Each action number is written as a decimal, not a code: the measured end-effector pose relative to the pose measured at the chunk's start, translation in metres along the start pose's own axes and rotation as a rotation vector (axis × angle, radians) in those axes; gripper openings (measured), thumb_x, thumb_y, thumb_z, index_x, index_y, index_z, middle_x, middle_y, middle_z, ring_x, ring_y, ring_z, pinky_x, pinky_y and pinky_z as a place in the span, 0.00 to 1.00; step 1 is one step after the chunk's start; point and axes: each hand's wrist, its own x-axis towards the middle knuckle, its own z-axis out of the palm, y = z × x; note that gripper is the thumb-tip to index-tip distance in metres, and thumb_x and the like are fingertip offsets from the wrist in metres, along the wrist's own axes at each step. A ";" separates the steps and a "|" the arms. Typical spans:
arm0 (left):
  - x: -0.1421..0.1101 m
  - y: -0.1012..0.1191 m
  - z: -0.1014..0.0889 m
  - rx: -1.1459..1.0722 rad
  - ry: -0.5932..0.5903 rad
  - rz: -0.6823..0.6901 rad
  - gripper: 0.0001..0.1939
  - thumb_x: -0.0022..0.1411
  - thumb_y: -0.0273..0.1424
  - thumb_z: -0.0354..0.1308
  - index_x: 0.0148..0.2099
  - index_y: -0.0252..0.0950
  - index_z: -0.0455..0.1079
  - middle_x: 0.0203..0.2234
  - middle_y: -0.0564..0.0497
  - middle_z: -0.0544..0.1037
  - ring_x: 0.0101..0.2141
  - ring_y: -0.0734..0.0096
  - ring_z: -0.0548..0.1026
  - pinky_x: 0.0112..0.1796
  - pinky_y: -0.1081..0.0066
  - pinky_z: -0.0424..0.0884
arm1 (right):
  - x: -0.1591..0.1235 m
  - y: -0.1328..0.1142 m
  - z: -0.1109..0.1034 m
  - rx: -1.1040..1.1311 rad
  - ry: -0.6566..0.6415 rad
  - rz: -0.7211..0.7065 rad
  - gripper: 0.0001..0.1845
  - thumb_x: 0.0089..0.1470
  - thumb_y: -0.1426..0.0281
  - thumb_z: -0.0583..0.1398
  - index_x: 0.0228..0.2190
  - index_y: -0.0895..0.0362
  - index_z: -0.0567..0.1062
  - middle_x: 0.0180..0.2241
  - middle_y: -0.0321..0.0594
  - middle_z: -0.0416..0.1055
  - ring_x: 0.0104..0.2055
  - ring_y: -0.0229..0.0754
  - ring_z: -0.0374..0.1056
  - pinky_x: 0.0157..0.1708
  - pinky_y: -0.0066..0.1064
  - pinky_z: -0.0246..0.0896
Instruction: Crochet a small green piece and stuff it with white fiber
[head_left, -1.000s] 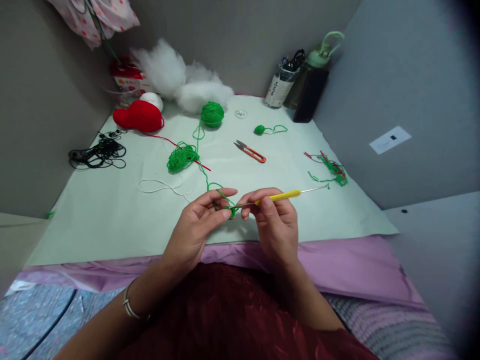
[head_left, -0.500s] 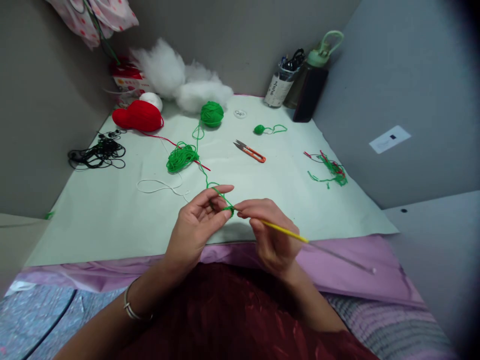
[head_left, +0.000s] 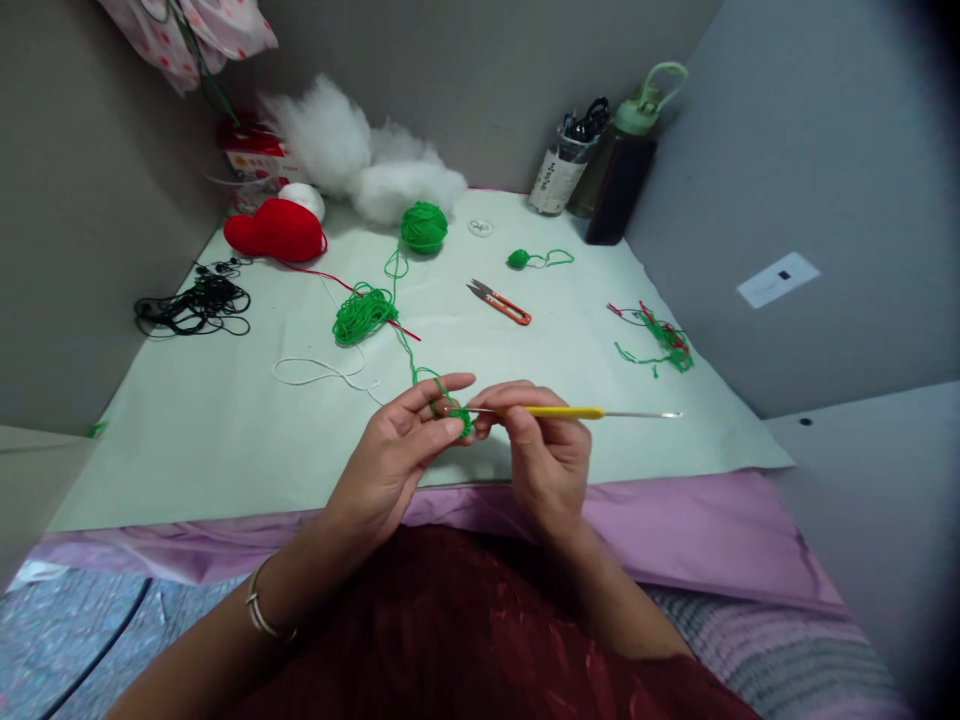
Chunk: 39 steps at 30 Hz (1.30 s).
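Note:
Between the thumb and fingers of my left hand is a small green crochet piece. Green yarn passes over that hand's raised index finger and runs back to a loose heap of green yarn. My right hand pinches the yellow grip of a crochet hook. The hook lies nearly level, its thin metal tip at the green piece and its other metal end pointing right. Exactly how the tip sits in the stitches is too small to tell.
Behind my hands lie orange thread snips, a green yarn ball and red yarn. Black cord is at left, yarn scraps at right. White stuffing, a pen cup and a bottle stand at the back.
The crochet hook has swung from slanting down to the right to nearly level, its right end rising. My right hand has turned with it. My left hand keeps its hold on the green piece.

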 end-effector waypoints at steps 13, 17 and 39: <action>0.004 0.000 -0.005 -0.141 -0.056 -0.147 0.19 0.58 0.28 0.74 0.52 0.34 0.84 0.33 0.51 0.81 0.32 0.77 0.76 0.39 0.79 0.75 | -0.008 0.002 -0.004 -0.359 -0.020 -0.272 0.17 0.66 0.75 0.62 0.50 0.45 0.83 0.42 0.40 0.82 0.42 0.44 0.78 0.40 0.40 0.77; 0.005 0.001 -0.005 -0.101 -0.013 -0.061 0.13 0.57 0.26 0.74 0.47 0.35 0.85 0.32 0.52 0.80 0.32 0.77 0.77 0.39 0.78 0.75 | 0.000 -0.003 -0.002 -0.010 0.060 -0.014 0.11 0.69 0.71 0.61 0.42 0.47 0.84 0.35 0.36 0.79 0.31 0.38 0.73 0.32 0.34 0.72; 0.000 -0.001 -0.004 0.182 0.010 0.146 0.11 0.60 0.29 0.72 0.46 0.44 0.86 0.33 0.53 0.77 0.35 0.74 0.75 0.41 0.75 0.70 | 0.004 0.003 -0.008 0.297 -0.046 0.166 0.09 0.70 0.65 0.60 0.40 0.52 0.81 0.38 0.38 0.83 0.34 0.36 0.77 0.36 0.30 0.76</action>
